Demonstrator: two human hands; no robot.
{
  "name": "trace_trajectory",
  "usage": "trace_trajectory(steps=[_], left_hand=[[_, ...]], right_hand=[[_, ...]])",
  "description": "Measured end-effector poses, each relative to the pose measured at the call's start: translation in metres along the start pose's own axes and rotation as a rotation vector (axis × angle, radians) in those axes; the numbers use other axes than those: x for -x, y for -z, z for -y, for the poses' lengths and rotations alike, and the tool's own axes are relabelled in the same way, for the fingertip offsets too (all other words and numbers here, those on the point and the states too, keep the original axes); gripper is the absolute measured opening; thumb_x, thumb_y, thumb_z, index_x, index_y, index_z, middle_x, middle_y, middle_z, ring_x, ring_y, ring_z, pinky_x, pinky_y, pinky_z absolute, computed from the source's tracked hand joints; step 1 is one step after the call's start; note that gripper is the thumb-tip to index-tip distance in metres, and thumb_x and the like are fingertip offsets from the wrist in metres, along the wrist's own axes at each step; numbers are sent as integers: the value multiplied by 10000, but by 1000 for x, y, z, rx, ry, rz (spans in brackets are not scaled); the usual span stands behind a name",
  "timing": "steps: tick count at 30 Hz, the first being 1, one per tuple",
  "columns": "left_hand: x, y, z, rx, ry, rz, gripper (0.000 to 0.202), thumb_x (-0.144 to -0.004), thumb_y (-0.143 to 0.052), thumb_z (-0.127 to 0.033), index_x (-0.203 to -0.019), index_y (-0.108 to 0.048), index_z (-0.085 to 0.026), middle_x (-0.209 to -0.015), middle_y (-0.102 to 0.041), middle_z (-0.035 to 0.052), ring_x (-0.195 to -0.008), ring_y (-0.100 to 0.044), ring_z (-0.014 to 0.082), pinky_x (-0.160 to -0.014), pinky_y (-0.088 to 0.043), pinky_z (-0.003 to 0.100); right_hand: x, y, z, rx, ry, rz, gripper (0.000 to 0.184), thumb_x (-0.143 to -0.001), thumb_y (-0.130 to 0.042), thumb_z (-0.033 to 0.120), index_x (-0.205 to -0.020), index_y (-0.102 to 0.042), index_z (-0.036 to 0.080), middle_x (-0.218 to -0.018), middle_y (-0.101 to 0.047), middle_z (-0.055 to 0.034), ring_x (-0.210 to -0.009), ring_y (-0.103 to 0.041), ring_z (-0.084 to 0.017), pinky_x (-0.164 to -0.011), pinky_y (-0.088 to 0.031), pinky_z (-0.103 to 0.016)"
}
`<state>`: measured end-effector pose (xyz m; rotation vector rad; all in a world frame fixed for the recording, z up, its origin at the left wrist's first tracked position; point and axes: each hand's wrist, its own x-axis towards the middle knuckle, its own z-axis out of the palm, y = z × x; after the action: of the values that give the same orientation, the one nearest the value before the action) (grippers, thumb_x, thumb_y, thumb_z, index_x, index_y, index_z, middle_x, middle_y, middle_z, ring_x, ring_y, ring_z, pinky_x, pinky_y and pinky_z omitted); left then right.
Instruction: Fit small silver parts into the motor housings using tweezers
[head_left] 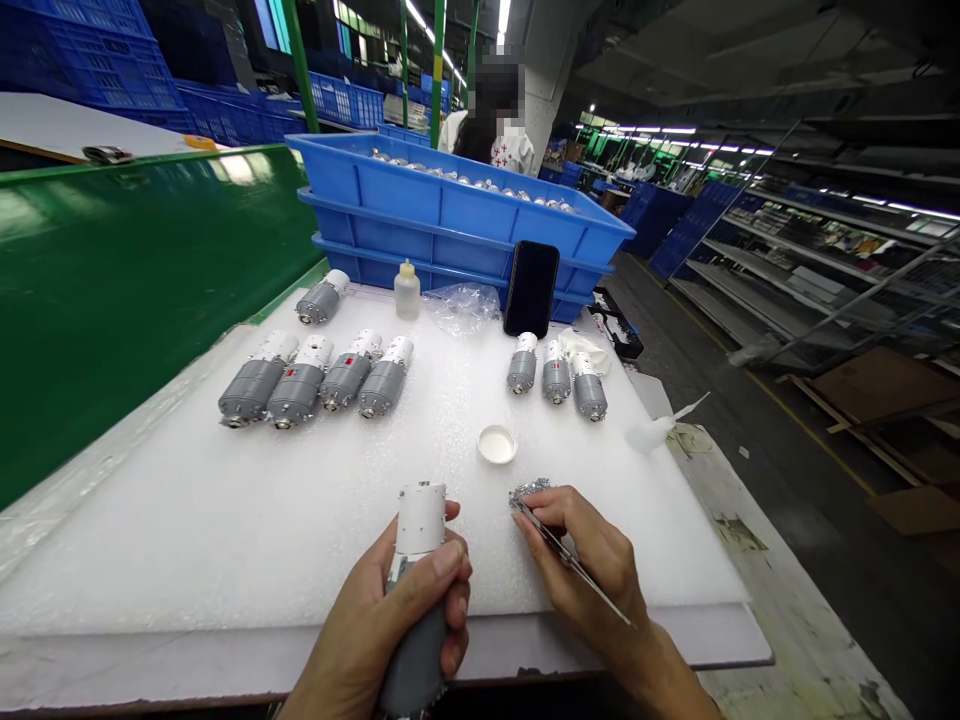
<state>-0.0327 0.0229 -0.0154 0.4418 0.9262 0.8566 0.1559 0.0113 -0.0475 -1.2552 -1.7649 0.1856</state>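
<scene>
Blue crates and dim metal shelving fill the room beyond your bench, and a person in a patterned white top is beyond the stacked blue bins, the upper one heaped with small shiny parts. White foam sheet covers the work surface before you. Your left hand is wrapped around a gray-and-white cylinder, white end up, thumb across its front, near the front edge of the bench. Your right hand pinches a pair of metal tweezers between thumb and fingers, their tips at a small heap of tiny metal pieces on the foam. Just behind that heap you have a shallow white dish. Four more cylinders lie in a row to your left, one further cylinder behind them, and three smaller-looking ones to your right. At the back, a squeeze bottle, crumpled clear plastic and a dark phone leaning on the bins face you
</scene>
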Motion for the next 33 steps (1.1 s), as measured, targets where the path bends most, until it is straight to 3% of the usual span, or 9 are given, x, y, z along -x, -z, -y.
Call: trace_trajectory(steps=[8, 14, 19, 22, 25, 28, 33], left_hand=[[0, 0, 0, -15, 16, -4, 684, -673, -912, -482, -1140, -508, -187, -594, -652, -62, -386, -514, 68, -398, -409, 160], [0, 0, 0, -7, 8, -9, 646, -683, -903, -479, -1122, -530, -188, -613, -644, -63, -400, -505, 69, -400, -410, 169], [2, -7, 1, -47, -13, -59, 549, -755, -844, -459, -1133, -554, -187, -648, -658, -39, -438, -526, 76, -425, -391, 163], [2, -12, 3, -122, -23, -103, 500, -810, -785, -469, -1158, -575, -179, -711, -665, -22, -478, -537, 85, -425, -386, 167], [1, -18, 4, -159, -42, -112, 501, -808, -777, -489, -1151, -585, -178, -750, -669, -13, -486, -541, 95, -410, -394, 177], [1, -23, 5, -128, -32, -79, 460, -834, -754, -467, -1160, -583, -192, -773, -680, -10, -493, -546, 91, -418, -404, 171], [5, -25, 5, -40, 29, -37, 378, -860, -732, -401, -1134, -594, -181, -724, -676, -7, -495, -552, 98, -399, -389, 155]], right_hand=[[-1, -3, -1, 43, 136, -2, 197, -932, -581, -14, -945, -598, 182, -866, -712, -74, -763, -720, -189, -683, -594, -303], [3, -6, -3, -8, 103, -20, 198, -925, -587, -18, -935, -625, 176, -856, -716, -74, -767, -719, -186, -682, -578, -293], [4, -2, -1, -138, -85, -93, 175, -914, -648, 37, -873, -640, 208, -862, -731, -40, -780, -721, -163, -694, -584, -265], [2, 4, 5, -287, -265, -109, 156, -935, -679, 129, -834, -603, 220, -854, -728, -16, -611, -670, -111, -538, -554, -220], [1, 10, 13, -456, -387, -63, 199, -982, -647, 255, -807, -556, 227, -842, -711, 10, -424, -525, -50, -379, -451, -181], [0, 11, 21, -639, -477, -31, 219, -969, -670, 312, -797, -571, 221, -855, -713, 8, -415, -495, -34, -378, -428, -168], [0, 11, 31, -872, -588, -50, 180, -891, -770, 262, -771, -648, 203, -854, -722, -15, -440, -516, -29, -409, -425, -160]])
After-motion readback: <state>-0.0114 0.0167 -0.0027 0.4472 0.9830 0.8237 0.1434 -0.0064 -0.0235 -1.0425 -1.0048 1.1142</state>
